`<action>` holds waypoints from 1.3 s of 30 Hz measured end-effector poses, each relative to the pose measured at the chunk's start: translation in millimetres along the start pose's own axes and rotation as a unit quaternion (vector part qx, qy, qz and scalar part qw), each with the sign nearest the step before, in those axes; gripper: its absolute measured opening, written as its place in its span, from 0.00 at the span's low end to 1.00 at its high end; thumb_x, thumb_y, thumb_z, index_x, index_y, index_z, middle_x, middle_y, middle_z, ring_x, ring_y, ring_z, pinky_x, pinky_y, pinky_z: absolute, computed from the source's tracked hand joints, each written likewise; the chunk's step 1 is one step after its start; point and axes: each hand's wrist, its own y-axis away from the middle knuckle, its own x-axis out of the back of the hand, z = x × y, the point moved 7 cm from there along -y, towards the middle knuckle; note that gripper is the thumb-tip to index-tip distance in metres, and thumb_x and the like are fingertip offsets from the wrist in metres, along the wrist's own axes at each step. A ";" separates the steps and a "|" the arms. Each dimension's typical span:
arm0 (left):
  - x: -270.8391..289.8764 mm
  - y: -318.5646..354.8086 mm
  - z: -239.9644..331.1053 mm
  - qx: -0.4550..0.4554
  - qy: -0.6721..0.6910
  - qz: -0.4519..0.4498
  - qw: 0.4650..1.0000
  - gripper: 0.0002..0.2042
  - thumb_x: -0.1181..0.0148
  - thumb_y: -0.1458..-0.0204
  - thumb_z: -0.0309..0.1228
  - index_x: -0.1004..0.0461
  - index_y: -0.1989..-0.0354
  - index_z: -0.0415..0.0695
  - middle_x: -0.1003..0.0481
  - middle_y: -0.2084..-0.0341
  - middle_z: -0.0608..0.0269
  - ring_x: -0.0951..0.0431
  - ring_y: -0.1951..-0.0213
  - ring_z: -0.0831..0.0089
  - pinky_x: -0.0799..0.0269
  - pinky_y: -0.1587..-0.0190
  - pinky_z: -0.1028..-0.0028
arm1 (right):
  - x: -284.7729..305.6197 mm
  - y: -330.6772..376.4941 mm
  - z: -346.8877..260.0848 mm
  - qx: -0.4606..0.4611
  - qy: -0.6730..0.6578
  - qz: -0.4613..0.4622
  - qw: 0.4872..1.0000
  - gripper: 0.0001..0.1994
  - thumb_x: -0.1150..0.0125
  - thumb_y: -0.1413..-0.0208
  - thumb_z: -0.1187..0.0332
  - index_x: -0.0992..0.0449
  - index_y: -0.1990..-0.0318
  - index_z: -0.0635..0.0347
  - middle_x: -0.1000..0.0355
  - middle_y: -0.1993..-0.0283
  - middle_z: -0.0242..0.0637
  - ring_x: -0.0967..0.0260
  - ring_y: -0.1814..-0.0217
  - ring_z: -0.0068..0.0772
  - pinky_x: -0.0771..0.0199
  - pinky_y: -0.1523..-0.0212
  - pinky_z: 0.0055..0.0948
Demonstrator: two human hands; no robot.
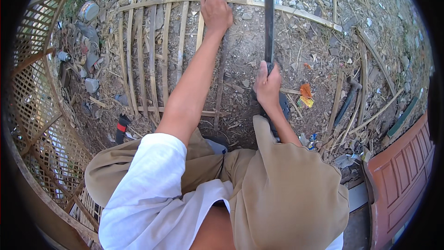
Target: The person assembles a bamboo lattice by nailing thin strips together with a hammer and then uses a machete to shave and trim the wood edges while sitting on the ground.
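Note:
My left hand [216,11] reaches forward, its fingers closed over a long bamboo strip [296,11] that runs across the far side of a slatted lattice. Several upright bamboo slats [165,51] hang from that strip toward me, spaced apart like rungs. A shorter crosspiece [185,111] lies across their near ends. My right hand [268,83] is wrapped round the handle of a machete, close by my right knee. The machete's dark blade [269,18] points away from me, to the right of my left hand, and its tip passes beyond the long strip.
A woven bamboo panel [51,41] curves along the left side. At the lower right leans a reddish-brown panelled board [402,166]. Loose sticks [377,60], stones, a tin [89,10] and an orange-yellow scrap [305,95] lie on the ground. A black-and-red handle [122,128] shows beside my left knee.

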 end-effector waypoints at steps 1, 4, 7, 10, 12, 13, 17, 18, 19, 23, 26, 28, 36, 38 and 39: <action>-1.3 0.9 -0.6 0.004 -0.001 -0.006 1.000 0.08 0.46 0.40 0.22 0.31 0.53 0.42 0.28 0.54 0.55 0.26 0.49 0.54 0.34 0.40 0.58 | -7.8 -3.6 13.2 0.009 0.084 -0.023 0.996 0.19 0.46 0.23 0.56 0.33 0.57 0.69 0.34 0.82 0.34 0.33 0.82 0.24 0.34 0.80 0.34; 0.5 1.3 -0.3 -0.006 -0.007 0.022 1.000 0.07 0.46 0.39 0.22 0.31 0.54 0.42 0.28 0.54 0.55 0.26 0.49 0.54 0.34 0.40 0.58 | -4.9 -12.2 -4.4 -0.051 0.021 -0.056 0.997 0.19 0.46 0.24 0.58 0.32 0.59 0.69 0.31 0.81 0.42 0.29 0.81 0.37 0.32 0.77 0.41; -0.2 3.1 -3.1 -0.020 0.018 0.025 0.999 0.07 0.47 0.38 0.22 0.31 0.53 0.42 0.27 0.54 0.55 0.26 0.49 0.54 0.34 0.41 0.58 | 4.6 -0.2 -24.6 -0.028 -0.085 -0.001 0.996 0.19 0.44 0.24 0.58 0.32 0.61 0.69 0.30 0.80 0.47 0.26 0.79 0.49 0.30 0.74 0.46; -1.8 0.9 -0.3 -0.009 0.006 0.013 1.000 0.07 0.47 0.38 0.23 0.31 0.53 0.42 0.27 0.54 0.55 0.26 0.49 0.54 0.34 0.41 0.57 | -17.7 -4.4 28.7 -0.052 0.055 -0.063 0.995 0.19 0.47 0.23 0.57 0.33 0.61 0.67 0.32 0.82 0.36 0.30 0.83 0.32 0.34 0.80 0.36; -0.2 2.9 -4.4 -0.007 0.006 0.017 1.000 0.08 0.46 0.39 0.22 0.31 0.53 0.42 0.27 0.53 0.55 0.26 0.49 0.54 0.34 0.41 0.58 | -13.4 -4.0 3.8 -0.046 0.076 -0.054 0.995 0.19 0.45 0.23 0.58 0.33 0.61 0.67 0.35 0.82 0.35 0.31 0.83 0.28 0.33 0.80 0.37; -0.4 0.6 -6.6 -0.007 0.004 0.021 1.000 0.09 0.45 0.40 0.21 0.31 0.53 0.42 0.27 0.53 0.55 0.26 0.49 0.54 0.34 0.41 0.58 | -6.5 -3.3 -12.5 -0.078 -0.005 -0.061 0.995 0.19 0.45 0.24 0.58 0.33 0.61 0.68 0.35 0.82 0.37 0.30 0.82 0.30 0.32 0.78 0.39; 5.7 0.4 5.6 -0.018 0.009 0.008 1.000 0.10 0.43 0.43 0.20 0.30 0.53 0.41 0.27 0.53 0.55 0.26 0.49 0.53 0.34 0.41 0.58 | 4.1 6.2 -20.5 -0.042 -0.050 0.007 0.998 0.17 0.45 0.24 0.61 0.32 0.60 0.70 0.35 0.82 0.41 0.29 0.80 0.35 0.31 0.75 0.43; 5.0 0.0 4.6 -0.017 0.007 0.005 1.000 0.11 0.43 0.44 0.20 0.30 0.53 0.41 0.27 0.53 0.55 0.26 0.49 0.53 0.34 0.41 0.58 | 4.1 5.4 -16.0 -0.017 -0.013 0.020 1.000 0.17 0.46 0.24 0.61 0.32 0.59 0.70 0.35 0.82 0.41 0.29 0.81 0.34 0.31 0.75 0.43; 4.4 0.1 3.8 -0.017 0.005 0.003 1.000 0.11 0.42 0.44 0.20 0.30 0.53 0.41 0.27 0.53 0.55 0.26 0.49 0.53 0.34 0.41 0.58 | -10.0 3.4 0.7 -0.026 0.077 -0.045 0.996 0.17 0.46 0.24 0.61 0.32 0.57 0.71 0.35 0.82 0.41 0.29 0.81 0.34 0.30 0.74 0.43; 4.0 1.5 -1.4 0.000 0.005 0.005 1.000 0.09 0.45 0.42 0.21 0.30 0.53 0.42 0.27 0.53 0.55 0.26 0.49 0.53 0.34 0.41 0.58 | -10.2 17.9 -14.5 -0.166 -0.075 -0.089 0.979 0.18 0.47 0.23 0.60 0.31 0.55 0.72 0.31 0.80 0.38 0.29 0.81 0.29 0.30 0.77 0.36; 6.9 -2.3 5.8 -0.026 0.012 0.028 0.999 0.08 0.47 0.39 0.21 0.30 0.53 0.42 0.27 0.53 0.55 0.26 0.49 0.53 0.34 0.40 0.58 | 0.1 12.1 -19.5 -0.008 -0.113 0.003 0.994 0.19 0.47 0.23 0.58 0.32 0.56 0.70 0.31 0.80 0.36 0.29 0.81 0.28 0.31 0.79 0.34; 5.1 0.8 3.4 -0.015 0.012 0.019 1.000 0.07 0.49 0.37 0.22 0.30 0.53 0.42 0.27 0.53 0.55 0.26 0.49 0.54 0.34 0.40 0.58 | -8.6 16.9 -0.9 -0.022 -0.009 -0.023 0.999 0.18 0.46 0.23 0.57 0.33 0.56 0.69 0.31 0.80 0.37 0.31 0.82 0.27 0.31 0.79 0.35; 5.1 1.2 4.3 -0.041 0.013 0.023 0.999 0.08 0.49 0.38 0.22 0.30 0.51 0.42 0.27 0.53 0.56 0.26 0.49 0.54 0.34 0.40 0.58 | 1.5 18.0 -6.2 -0.066 -0.130 -0.043 0.988 0.19 0.48 0.22 0.56 0.33 0.61 0.66 0.33 0.80 0.36 0.32 0.85 0.29 0.35 0.83 0.36; 2.9 1.8 0.6 -0.028 0.013 0.016 0.999 0.08 0.49 0.38 0.22 0.30 0.52 0.41 0.27 0.53 0.56 0.26 0.49 0.55 0.34 0.41 0.58 | -7.7 11.1 8.7 -0.064 0.078 -0.090 0.991 0.19 0.50 0.21 0.56 0.33 0.58 0.65 0.37 0.81 0.30 0.36 0.85 0.21 0.38 0.84 0.30; 2.9 1.6 -3.4 -0.018 0.016 0.016 1.000 0.08 0.49 0.39 0.22 0.30 0.52 0.41 0.27 0.53 0.56 0.27 0.49 0.55 0.34 0.41 0.58 | -9.9 9.9 -4.2 0.036 0.169 -0.075 0.982 0.19 0.50 0.21 0.56 0.33 0.57 0.66 0.37 0.82 0.31 0.36 0.84 0.25 0.37 0.83 0.33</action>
